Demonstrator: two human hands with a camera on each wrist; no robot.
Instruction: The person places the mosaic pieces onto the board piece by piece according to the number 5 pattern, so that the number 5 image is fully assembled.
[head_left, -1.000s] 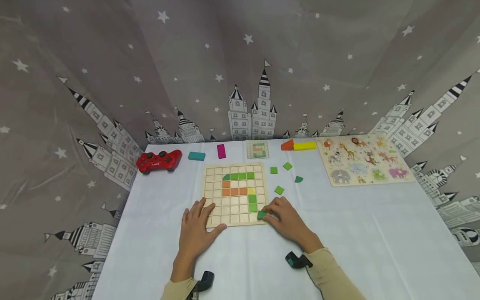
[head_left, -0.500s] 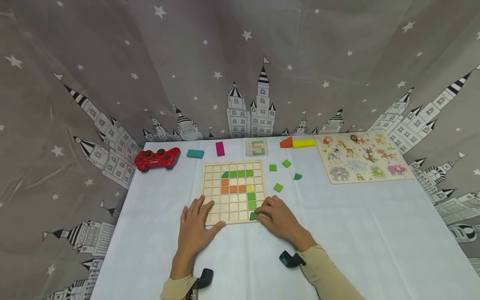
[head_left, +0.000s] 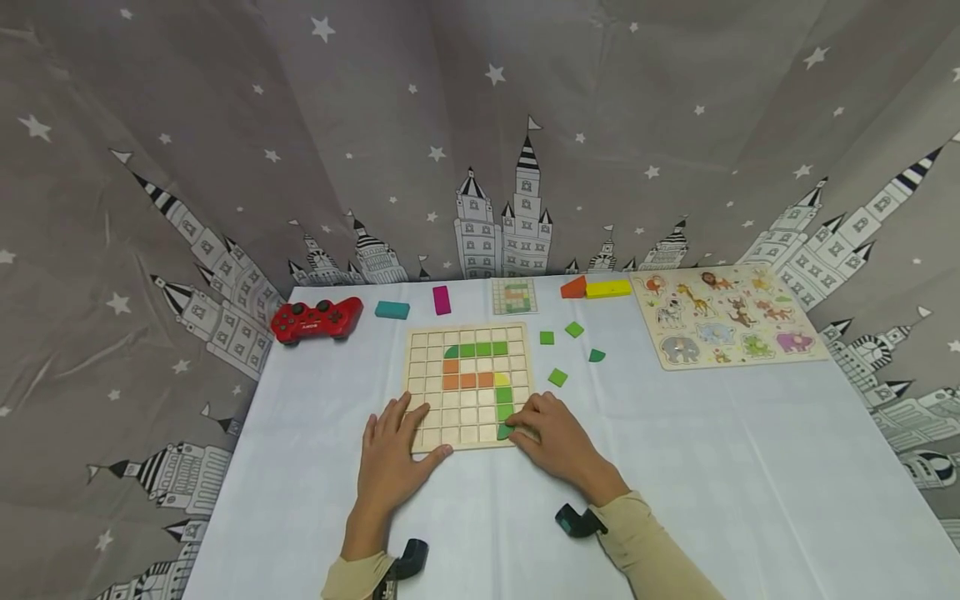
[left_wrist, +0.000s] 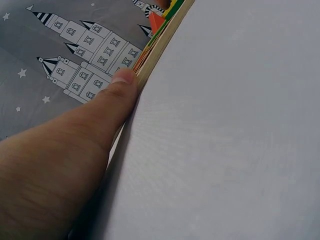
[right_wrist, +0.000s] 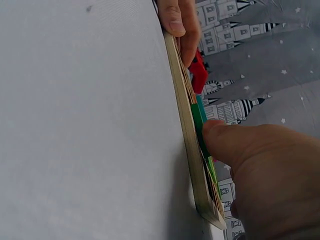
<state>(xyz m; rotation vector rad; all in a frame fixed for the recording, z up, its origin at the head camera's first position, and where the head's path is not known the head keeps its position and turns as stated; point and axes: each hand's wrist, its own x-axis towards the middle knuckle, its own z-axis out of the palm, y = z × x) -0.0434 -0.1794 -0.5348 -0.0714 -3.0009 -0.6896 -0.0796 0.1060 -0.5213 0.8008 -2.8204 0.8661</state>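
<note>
We've got our R hand (head_left: 558, 442) by the board's near-R corner, grip together on a dk green piece (head_left: 503, 432); can't tell if it's fully seated. It's in the near row of the grid board (head_left: 469, 434), directly below two lt green squares (head_left: 506, 413), w/ a yellow piece (head_left: 502, 380) above those. Our L hand (head_left: 392, 467) rests at the near-L corner, grip apart, fingers spread, thumb touching the near edge.

R of the board, on the white surface (head_left: 750, 500), lie three loose green squares (head_left: 557, 377) & a loose dk green quarter-round (head_left: 597, 356). Past the far side: pattern card (head_left: 514, 297), magenta block (head_left: 441, 300), teal block (head_left: 392, 310), red controller (head_left: 316, 321). Far R, orange block (head_left: 573, 287) & yellow block (head_left: 608, 289) touch, next to the animal puzzle (head_left: 727, 333).
</note>
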